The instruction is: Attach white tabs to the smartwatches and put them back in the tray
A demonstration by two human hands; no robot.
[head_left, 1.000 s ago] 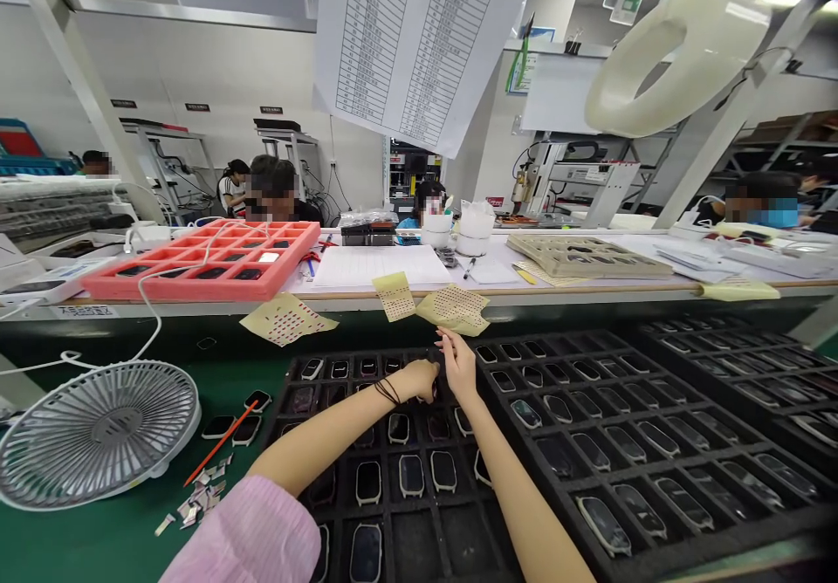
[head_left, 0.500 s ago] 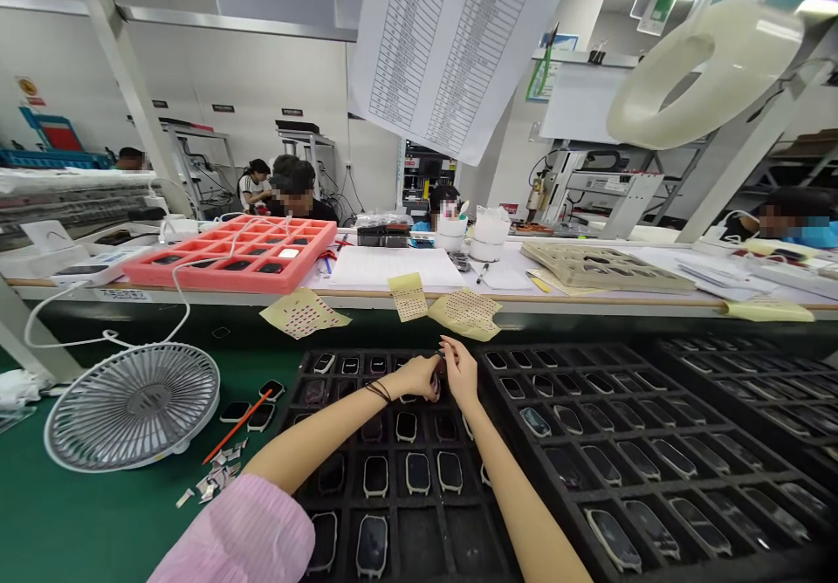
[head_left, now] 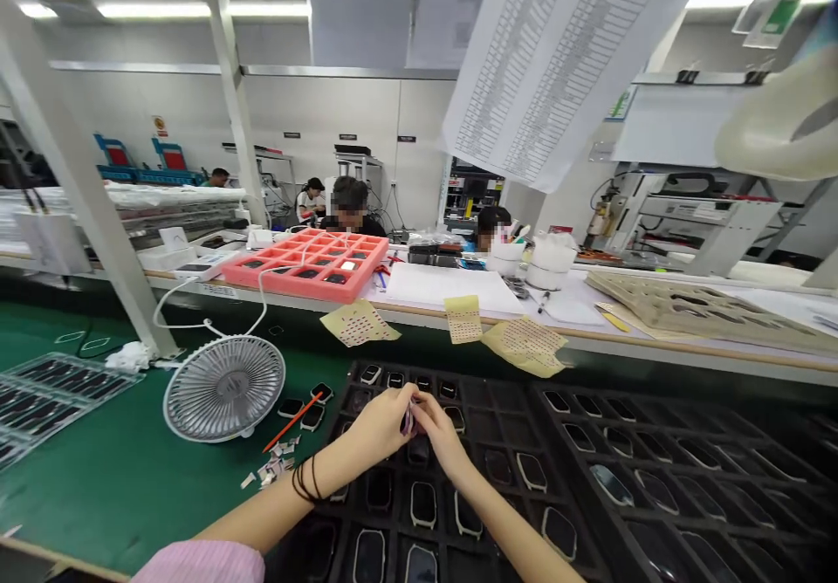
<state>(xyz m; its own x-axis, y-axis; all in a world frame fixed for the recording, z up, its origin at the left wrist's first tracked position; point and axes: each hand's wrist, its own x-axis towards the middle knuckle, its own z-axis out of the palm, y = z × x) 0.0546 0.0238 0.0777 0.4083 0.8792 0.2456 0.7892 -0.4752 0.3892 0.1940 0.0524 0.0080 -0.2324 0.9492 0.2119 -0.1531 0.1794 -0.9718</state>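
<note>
Above a black compartment tray (head_left: pixel 488 395), my left hand (head_left: pixel 386 417) is closed around a small dark watch case (head_left: pixel 408 419). My right hand (head_left: pixel 436 426) meets it there, its fingertips pinched at the near side of the same piece. Rounded rectangular watch cases, one of them a pale-framed case (head_left: pixel 423 504), lie in the tray compartments under and around both forearms. Fine details of the held piece are hidden by the fingers.
A round grey fan (head_left: pixel 226 388) stands left, near an orange stick (head_left: pixel 292 421) and small white pieces (head_left: pixel 278 461). Another black tray (head_left: pixel 621 469) lies right. The shelf holds a pink foam tray (head_left: pixel 307 282); people sit beyond.
The view has swung left. My hands have come away from the tray's far part, toward me, with the watch case between them, and more of the tray's upper compartments shows.
</note>
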